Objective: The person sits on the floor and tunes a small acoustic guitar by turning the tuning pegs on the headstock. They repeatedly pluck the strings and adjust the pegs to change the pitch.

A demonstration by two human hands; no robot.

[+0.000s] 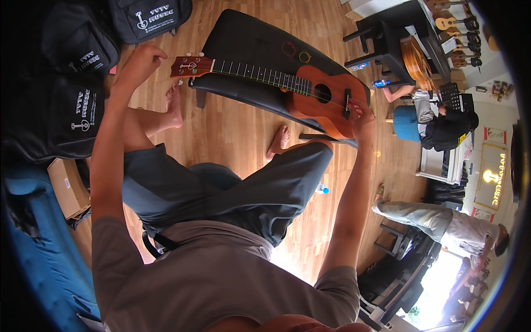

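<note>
Your left hand (142,61) curls beside the ukulele's (302,87) head on the bench (243,41); your right hand (362,119) bends near its bridge (347,100). I can't tell what either grips.

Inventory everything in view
Ukulele: 1, brown, on bench
Bench: 1, black, upper centre
Coils: 2, red/yellow, on bench
Bags: 3, black, upper left
Carton: 1, brown, left
Sofa: 1, blue, lower left
Bottles: 2+, clear/blue, floor
Stool: 1, blue, right
Other instruments: several, mostly brown, upper right
Sign: 1, yellow, far right
People: 2+, dark/pale clothes, right
Feet: 2, bare, near bench
Left hand: 1, bare, by headstock
Right hand: 1, bare, at bridge
</note>
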